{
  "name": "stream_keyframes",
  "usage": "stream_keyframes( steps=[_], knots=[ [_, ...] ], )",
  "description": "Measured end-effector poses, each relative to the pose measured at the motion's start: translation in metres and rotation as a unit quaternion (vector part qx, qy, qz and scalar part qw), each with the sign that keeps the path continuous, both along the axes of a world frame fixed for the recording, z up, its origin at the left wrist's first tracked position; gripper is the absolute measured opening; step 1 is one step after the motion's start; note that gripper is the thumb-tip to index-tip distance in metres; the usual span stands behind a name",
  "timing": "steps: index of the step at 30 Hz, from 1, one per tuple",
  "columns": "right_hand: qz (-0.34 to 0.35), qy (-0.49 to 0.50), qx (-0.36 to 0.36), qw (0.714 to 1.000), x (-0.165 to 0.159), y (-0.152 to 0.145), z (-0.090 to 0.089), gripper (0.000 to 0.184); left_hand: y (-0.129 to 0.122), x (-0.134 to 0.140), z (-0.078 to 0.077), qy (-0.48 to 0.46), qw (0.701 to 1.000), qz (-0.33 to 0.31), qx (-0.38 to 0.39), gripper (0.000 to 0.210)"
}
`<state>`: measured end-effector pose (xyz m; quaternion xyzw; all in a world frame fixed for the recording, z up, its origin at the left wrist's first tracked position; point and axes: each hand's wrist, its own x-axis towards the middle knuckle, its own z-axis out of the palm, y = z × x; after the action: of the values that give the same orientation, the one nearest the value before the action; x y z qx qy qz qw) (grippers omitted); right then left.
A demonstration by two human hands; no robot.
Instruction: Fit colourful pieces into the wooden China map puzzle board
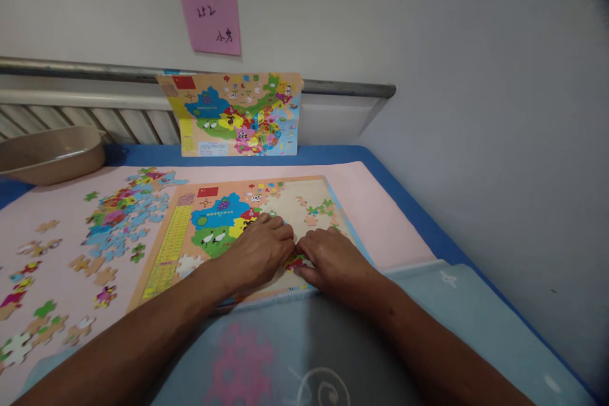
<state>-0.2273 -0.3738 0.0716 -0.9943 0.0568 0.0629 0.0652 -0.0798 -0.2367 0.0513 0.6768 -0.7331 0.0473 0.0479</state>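
A map jigsaw puzzle (pixel 219 214), partly assembled in its tan frame, lies on the table in front of me. My left hand (pixel 266 247) rests over its middle with the fingers curled down. Close beside it, my right hand (pixel 333 260) is bent inward, thumb and fingers pinched near a small red and green puzzle piece (pixel 295 261). The fingertips of both hands almost meet there and partly hide the pieces. Several loose pieces (pixel 318 209) lie on the bare backing at the puzzle's upper right.
Loose puzzle pieces (pixel 126 209) are spread left of the frame on a pink cloth (pixel 380 216). A printed reference map (pixel 242 117) leans on a metal rail (pixel 349 87) at the back. A brown basin (pixel 57 155) stands at the far left. A blue cloth (pixel 428 304) covers the near edge.
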Motion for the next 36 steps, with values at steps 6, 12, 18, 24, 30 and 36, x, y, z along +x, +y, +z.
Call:
stream_keyframes(
  steps=[6,12,18,24,30,36],
  knots=[
    [-0.001,-0.002,-0.005,1.0,0.001,0.001,0.001,0.022,0.001,0.002,-0.004,0.002,1.0,-0.007,-0.027,0.016],
    [-0.001,-0.003,-0.008,1.0,0.001,0.001,0.001,0.023,0.001,0.003,-0.003,0.021,1.0,0.001,-0.016,0.016],
    [-0.001,-0.001,0.003,1.0,0.001,0.0,0.001,0.021,0.001,0.002,-0.001,0.026,1.0,0.008,0.002,0.018],
    [-0.016,0.012,0.012,1.0,0.002,0.002,0.007,0.021,0.002,0.003,-0.004,0.022,1.0,0.004,-0.011,0.015],
    [-0.021,0.007,0.022,1.0,0.002,0.0,0.005,0.021,0.001,0.007,-0.013,0.017,0.999,-0.009,-0.044,0.012],
    [-0.023,0.002,0.032,0.999,0.003,0.0,0.004,0.02,0.001,0.007,-0.014,0.011,0.999,-0.009,-0.037,0.012]
  ],
)
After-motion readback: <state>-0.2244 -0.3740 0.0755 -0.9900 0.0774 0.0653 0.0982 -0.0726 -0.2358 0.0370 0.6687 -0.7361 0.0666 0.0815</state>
